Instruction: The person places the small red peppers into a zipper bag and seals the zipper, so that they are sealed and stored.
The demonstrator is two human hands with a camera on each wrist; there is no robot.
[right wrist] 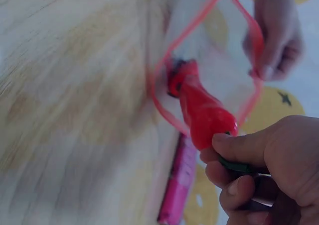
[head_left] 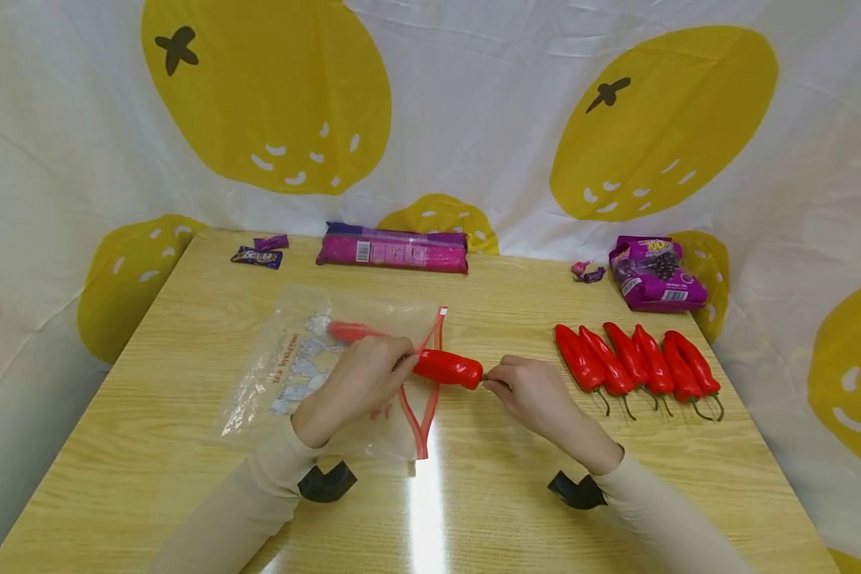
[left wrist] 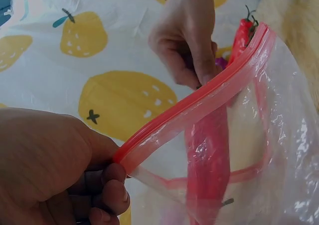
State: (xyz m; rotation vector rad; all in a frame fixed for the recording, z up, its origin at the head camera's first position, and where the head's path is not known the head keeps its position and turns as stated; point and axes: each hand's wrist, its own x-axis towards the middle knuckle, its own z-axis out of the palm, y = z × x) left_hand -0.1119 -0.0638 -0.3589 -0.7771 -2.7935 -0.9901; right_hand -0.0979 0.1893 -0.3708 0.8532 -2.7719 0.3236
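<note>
A clear zip bag [head_left: 254, 391] with a red zip edge and printed figures lies on the table, its mouth held open toward the right. My left hand [head_left: 362, 375] pinches the bag's red zip edge [left wrist: 164, 126] between thumb and fingers. By its green stem, my right hand [head_left: 538, 399] pinches a red pepper [head_left: 454, 369]. That pepper's tip end is inside the bag mouth, and its stem end sticks out. Another red pepper [head_left: 346, 330] shows through the plastic, partly hidden behind my left hand.
Several red peppers [head_left: 646, 363] lie in a row on the right, stems toward me. Along the back are a long purple packet [head_left: 395, 249], a purple bag [head_left: 658, 275] at right, and small wrapped sweets [head_left: 257, 257] at left. A patterned cloth [head_left: 473, 104] hangs behind the table.
</note>
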